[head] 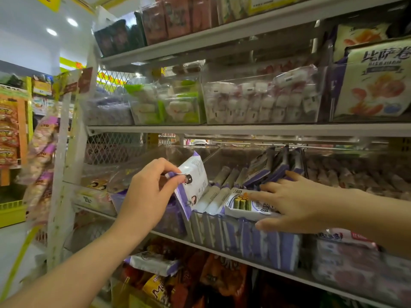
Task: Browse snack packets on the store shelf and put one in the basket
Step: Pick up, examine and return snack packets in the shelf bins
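My left hand (148, 192) pinches the top corner of a white and purple snack packet (194, 181) and holds it tilted up at the left end of a clear bin (222, 230) on the middle shelf. My right hand (295, 205) reaches into the same bin with its fingers spread straight. Its fingertips touch a flat packet showing green rolls (246, 205) and the purple packets (273, 167) standing behind it. Several more white and purple packets fill the bin. No basket is in view.
The shelf above holds clear bins of white sweets (262, 101) and green-wrapped ones (169, 103), with a large white packet (375, 78) at the right. Orange and brown bags (213, 278) crowd the shelf below. A hanging strip of packets (42, 156) dangles at the left post.
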### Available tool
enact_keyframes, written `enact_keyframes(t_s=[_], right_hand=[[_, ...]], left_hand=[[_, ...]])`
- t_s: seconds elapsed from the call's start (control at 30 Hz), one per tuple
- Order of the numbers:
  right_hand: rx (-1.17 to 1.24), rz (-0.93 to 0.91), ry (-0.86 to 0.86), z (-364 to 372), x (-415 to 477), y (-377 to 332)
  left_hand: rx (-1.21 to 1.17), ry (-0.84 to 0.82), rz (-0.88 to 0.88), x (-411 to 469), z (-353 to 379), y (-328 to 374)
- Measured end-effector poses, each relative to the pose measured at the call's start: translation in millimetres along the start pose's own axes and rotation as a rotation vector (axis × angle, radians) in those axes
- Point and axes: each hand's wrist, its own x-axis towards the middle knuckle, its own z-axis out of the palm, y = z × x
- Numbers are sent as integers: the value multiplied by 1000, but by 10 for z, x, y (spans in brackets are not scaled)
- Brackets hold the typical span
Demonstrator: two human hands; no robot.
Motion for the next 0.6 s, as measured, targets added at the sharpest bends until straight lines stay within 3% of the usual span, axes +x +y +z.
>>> enact_keyframes(t_s=[0.2,0.3,0.33,0.4,0.5,0.6], right_hand=[[17,-4,65,-62,32,-88],[115,-18,275,-202,44,-212],[251,-13,338,-274,61,-288],[772,-11,347,-405,126,-482],[1537,-117,174,-512,227,-763],[1865,-158,121,-490,347,-924]], left_hand=[[-30,-30,-23,-43,-33,31],[-41,-16,23,-71,-58,58],[-27,3,78,-76,-77,81],[51,34,271,-83,-123,141],[234,0,580,-134,-177,194],[367,-87,765,-220,-268,160]])
